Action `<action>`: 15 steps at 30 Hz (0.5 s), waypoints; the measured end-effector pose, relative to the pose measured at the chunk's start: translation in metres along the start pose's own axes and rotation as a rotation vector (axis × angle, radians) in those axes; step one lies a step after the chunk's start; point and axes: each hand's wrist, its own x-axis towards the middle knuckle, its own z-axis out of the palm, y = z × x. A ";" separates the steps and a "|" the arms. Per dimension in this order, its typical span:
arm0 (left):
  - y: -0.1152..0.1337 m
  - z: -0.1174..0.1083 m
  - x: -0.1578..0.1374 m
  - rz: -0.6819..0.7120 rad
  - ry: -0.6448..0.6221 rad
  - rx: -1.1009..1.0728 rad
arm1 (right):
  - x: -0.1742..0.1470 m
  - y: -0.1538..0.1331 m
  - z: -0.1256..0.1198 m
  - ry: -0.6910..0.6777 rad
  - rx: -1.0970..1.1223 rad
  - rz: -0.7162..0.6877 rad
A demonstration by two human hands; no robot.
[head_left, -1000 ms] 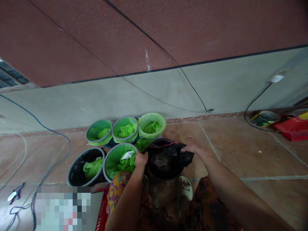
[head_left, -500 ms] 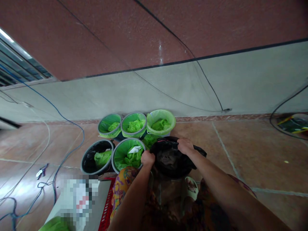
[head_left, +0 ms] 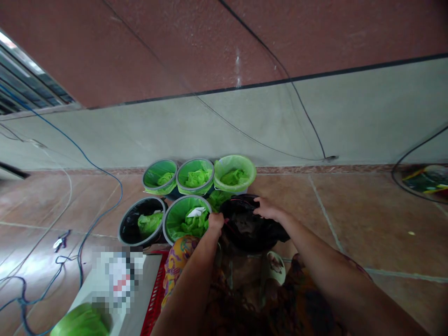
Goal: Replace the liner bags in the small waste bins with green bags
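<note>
Right in front of me on the floor is a dark bin lined with a black plastic bag [head_left: 247,231]. My left hand [head_left: 216,221] is closed on the bag's edge at the left side of the rim. At the upper right of the rim, my right hand [head_left: 269,209] has its fingers bent over the bag's edge. The bag looks loose and crumpled inside. Against my left hand stands a grey-rimmed bin with a green liner [head_left: 171,224], holding bunched green plastic and a white scrap [head_left: 196,212].
Along the wall stand two more grey-rimmed bins [head_left: 160,175] [head_left: 195,173] and a pale bucket [head_left: 250,170], all green-lined. A black-lined bin [head_left: 126,231] is at left. Beside me are a red crate [head_left: 154,289] and green bundle [head_left: 82,322]. Cables [head_left: 80,261] cross the left floor.
My right hand has shifted slightly left and its fingers have loosened a little. The bag's right side has dropped and drawn inward. My left hand stays at the rim.
</note>
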 end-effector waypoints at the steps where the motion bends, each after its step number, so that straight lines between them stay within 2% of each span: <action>1: 0.002 -0.001 -0.002 -0.016 -0.018 -0.070 | -0.003 -0.002 -0.001 -0.046 0.047 0.034; 4: 0.008 -0.009 -0.008 -0.046 -0.066 -0.243 | -0.011 -0.009 -0.007 -0.112 0.122 0.045; 8: 0.014 -0.028 -0.017 -0.021 -0.121 -0.651 | -0.018 -0.014 -0.016 -0.045 0.103 0.026; 10: 0.016 -0.038 -0.022 0.016 -0.156 -0.822 | -0.017 -0.015 -0.020 0.006 0.032 0.030; 15: 0.022 -0.057 -0.034 0.133 -0.248 -0.917 | -0.012 -0.013 -0.025 0.088 -0.270 -0.018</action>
